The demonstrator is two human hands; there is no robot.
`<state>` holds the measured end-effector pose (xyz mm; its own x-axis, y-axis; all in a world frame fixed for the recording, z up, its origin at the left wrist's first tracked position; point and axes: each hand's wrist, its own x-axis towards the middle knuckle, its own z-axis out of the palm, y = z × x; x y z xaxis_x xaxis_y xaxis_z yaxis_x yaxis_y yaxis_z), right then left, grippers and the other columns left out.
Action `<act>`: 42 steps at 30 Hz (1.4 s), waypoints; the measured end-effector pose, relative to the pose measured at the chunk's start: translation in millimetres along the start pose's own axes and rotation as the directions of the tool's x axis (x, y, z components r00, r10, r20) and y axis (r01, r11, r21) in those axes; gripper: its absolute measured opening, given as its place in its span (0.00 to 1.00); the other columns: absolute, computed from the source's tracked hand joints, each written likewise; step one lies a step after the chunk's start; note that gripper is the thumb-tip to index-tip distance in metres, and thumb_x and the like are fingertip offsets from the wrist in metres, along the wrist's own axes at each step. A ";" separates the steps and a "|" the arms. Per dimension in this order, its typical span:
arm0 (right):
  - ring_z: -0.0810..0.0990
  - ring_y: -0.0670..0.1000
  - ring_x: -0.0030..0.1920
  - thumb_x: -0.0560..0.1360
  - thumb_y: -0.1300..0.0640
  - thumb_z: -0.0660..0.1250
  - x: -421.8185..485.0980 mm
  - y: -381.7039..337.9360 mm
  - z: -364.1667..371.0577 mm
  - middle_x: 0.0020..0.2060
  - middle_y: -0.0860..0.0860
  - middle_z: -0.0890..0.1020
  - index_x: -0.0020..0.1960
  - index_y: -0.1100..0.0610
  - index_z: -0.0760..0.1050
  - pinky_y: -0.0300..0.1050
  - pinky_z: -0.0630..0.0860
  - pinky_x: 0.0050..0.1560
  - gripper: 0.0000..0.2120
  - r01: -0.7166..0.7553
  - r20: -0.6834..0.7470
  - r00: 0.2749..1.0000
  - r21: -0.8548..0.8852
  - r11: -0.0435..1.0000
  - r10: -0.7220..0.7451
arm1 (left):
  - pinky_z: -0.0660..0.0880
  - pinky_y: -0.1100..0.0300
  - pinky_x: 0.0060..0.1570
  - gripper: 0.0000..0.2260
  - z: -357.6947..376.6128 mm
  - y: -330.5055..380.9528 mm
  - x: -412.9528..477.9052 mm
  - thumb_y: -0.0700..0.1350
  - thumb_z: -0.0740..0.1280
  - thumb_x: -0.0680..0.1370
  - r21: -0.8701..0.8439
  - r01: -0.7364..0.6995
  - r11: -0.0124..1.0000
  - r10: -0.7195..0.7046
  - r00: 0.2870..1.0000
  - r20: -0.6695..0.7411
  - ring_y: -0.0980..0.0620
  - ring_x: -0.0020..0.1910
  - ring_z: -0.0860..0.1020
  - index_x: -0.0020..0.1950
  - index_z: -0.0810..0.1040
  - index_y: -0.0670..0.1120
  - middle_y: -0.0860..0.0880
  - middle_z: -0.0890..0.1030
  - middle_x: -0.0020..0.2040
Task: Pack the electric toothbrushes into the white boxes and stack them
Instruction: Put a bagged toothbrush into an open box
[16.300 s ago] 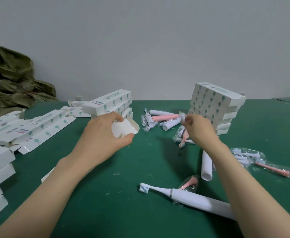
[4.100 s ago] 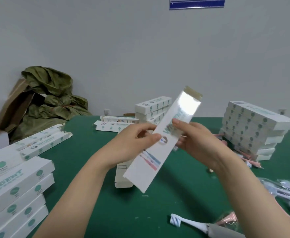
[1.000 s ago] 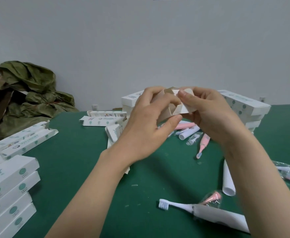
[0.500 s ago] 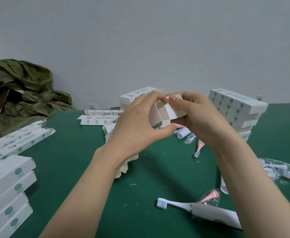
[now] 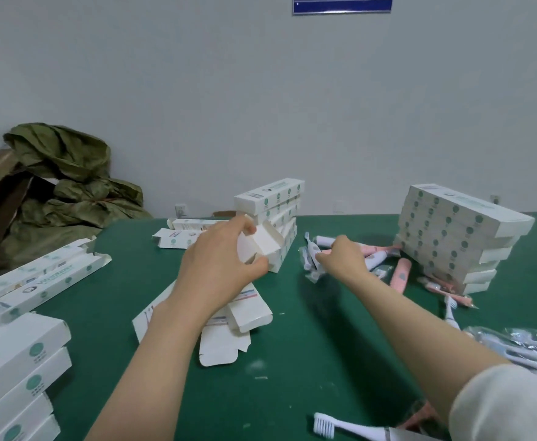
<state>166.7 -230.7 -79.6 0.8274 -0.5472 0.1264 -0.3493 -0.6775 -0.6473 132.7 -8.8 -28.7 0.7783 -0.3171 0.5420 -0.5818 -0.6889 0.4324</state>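
- The left hand (image 5: 219, 265) holds an erected white box (image 5: 262, 248) just above the worktop (image 5: 292, 361), mid-scene, with its open end turned up and to the right. Its grip is curled round the box, thumb below and fingers over the top edge.
- The right hand (image 5: 345, 259) reaches into the loose toothbrush handles (image 5: 400, 276), pink and white, which lie right of the held box and just left of the tall right stack (image 5: 457, 230). Its grip is bent over a bagged white piece, but I cannot tell whether it has pinched anything.
- To do this step well, in my judgement: take one handle by its middle, lift it clear of the crinkled bags, and feed it in along the box's length.
- The left grip should hold the mouth square without crushing the card walls, and the handle should go fully home so the flaps can tuck.
- On the green worktop, flat unfolded cartons (image 5: 241, 316) lie under the left forearm and long cartons (image 5: 47, 275) lie at the left. There are packed boxes (image 5: 16, 361) near left and a smaller stack (image 5: 272, 202) just behind the held box.
- A white toothbrush (image 5: 353, 428) lies at the near edge, with bagged brush heads (image 5: 521, 345) near right.
- The room has a plain pale wall, a blue sign (image 5: 341, 4) high up and an olive sack (image 5: 63, 186) at far left.
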 end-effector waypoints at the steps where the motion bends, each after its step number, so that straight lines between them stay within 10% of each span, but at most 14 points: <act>1: 0.77 0.55 0.42 0.78 0.52 0.61 6.2 -0.7 8.7 0.43 0.59 0.80 0.51 0.62 0.75 0.44 0.65 0.39 0.13 0.005 0.017 1.000 -0.060 0.998 -0.004 | 0.66 0.57 0.39 0.15 0.7 -2.8 0.8 0.54 0.68 0.69 0.003 0.006 1.000 -0.006 1.000 0.005 0.54 0.45 0.72 0.55 0.72 0.57 0.59 0.74 0.46; 10: 0.76 0.60 0.47 0.76 0.62 0.62 20.9 10.6 31.6 0.50 0.64 0.78 0.52 0.66 0.74 0.46 0.70 0.44 0.09 0.071 -0.019 0.997 -0.093 0.993 -0.073 | 0.68 0.59 0.47 0.17 3.3 -11.0 3.7 0.54 0.68 0.70 -0.052 -0.017 0.999 0.019 0.999 0.032 0.58 0.51 0.70 0.58 0.72 0.57 0.60 0.75 0.55; 14: 0.74 0.54 0.39 0.73 0.64 0.63 4.8 2.5 0.6 0.41 0.58 0.78 0.49 0.67 0.74 0.43 0.69 0.38 0.07 0.125 -0.304 0.950 0.147 0.981 -0.075 | 0.68 0.59 0.48 0.21 3.6 -10.7 5.6 0.53 0.69 0.70 -0.074 -0.024 0.997 0.027 0.999 0.029 0.57 0.52 0.70 0.62 0.70 0.55 0.59 0.74 0.56; 21: 0.76 0.46 0.45 0.74 0.55 0.65 -48.3 -4.4 -59.6 0.43 0.45 0.78 0.51 0.49 0.75 0.41 0.71 0.48 0.07 0.324 -0.620 0.774 0.563 0.760 0.129 | 0.64 0.56 0.46 0.23 18.4 -6.8 3.3 0.51 0.71 0.70 0.179 -0.064 0.982 0.059 0.998 0.031 0.50 0.55 0.73 0.63 0.68 0.52 0.54 0.76 0.57; 28: 0.79 0.42 0.36 0.74 0.62 0.65 -71.9 -14.1 -85.0 0.33 0.48 0.77 0.38 0.60 0.76 0.37 0.79 0.50 0.05 0.338 -0.401 0.899 0.890 0.305 0.174 | 0.62 0.55 0.46 0.20 26.5 -13.5 1.2 0.48 0.69 0.70 0.300 0.037 0.953 -0.021 0.998 -0.057 0.48 0.54 0.74 0.61 0.70 0.51 0.52 0.77 0.55; 42: 0.81 0.50 0.38 0.70 0.60 0.72 -110.4 -46.7 -65.5 0.36 0.51 0.83 0.51 0.50 0.76 0.48 0.79 0.38 0.12 0.374 -0.297 0.928 0.739 0.561 -0.227 | 0.69 0.53 0.50 0.22 24.3 24.1 -2.5 0.48 0.74 0.66 -0.029 -0.062 0.998 0.056 0.983 -0.174 0.48 0.52 0.73 0.58 0.74 0.50 0.53 0.79 0.54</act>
<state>62.8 -170.9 -14.0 0.7160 -0.4999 0.4873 0.4384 -0.2213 -0.8711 122.4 -40.4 -37.2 0.6912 -0.2366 0.6828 -0.6355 -0.6489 0.4185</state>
